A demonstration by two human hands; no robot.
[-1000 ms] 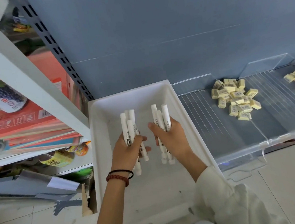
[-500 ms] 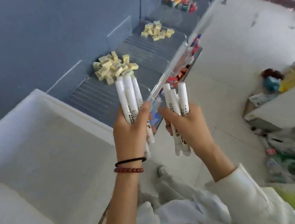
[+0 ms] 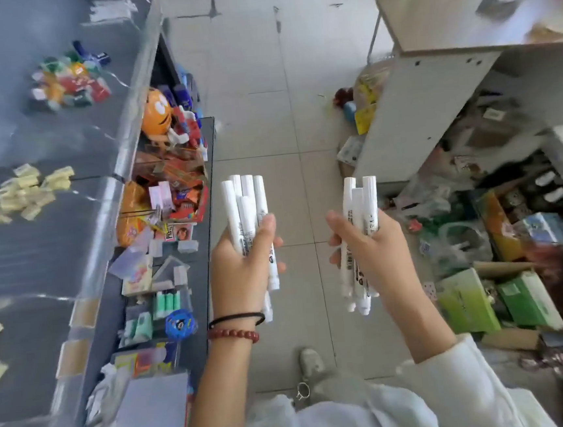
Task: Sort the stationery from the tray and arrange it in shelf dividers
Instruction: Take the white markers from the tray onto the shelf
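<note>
White pens (image 3: 244, 209) are clamped in the curled fingers of the left hand (image 3: 241, 271) and right hand (image 3: 375, 256), mid-frame over the floor, so carrying seems to be the step, and a free place among the shelf dividers (image 3: 124, 148) at left must be picked next.

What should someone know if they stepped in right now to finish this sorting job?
Left hand: grips the larger bundle of white markers, upright over the floor.
Right hand: grips the smaller bundle.
Tray: out of view.
Done: yellow erasers and blurred colourful small items lie in separate compartments of the clear-fronted shelf.
Left: set both bundles into a compartment. No markers show on the shelf.
</note>
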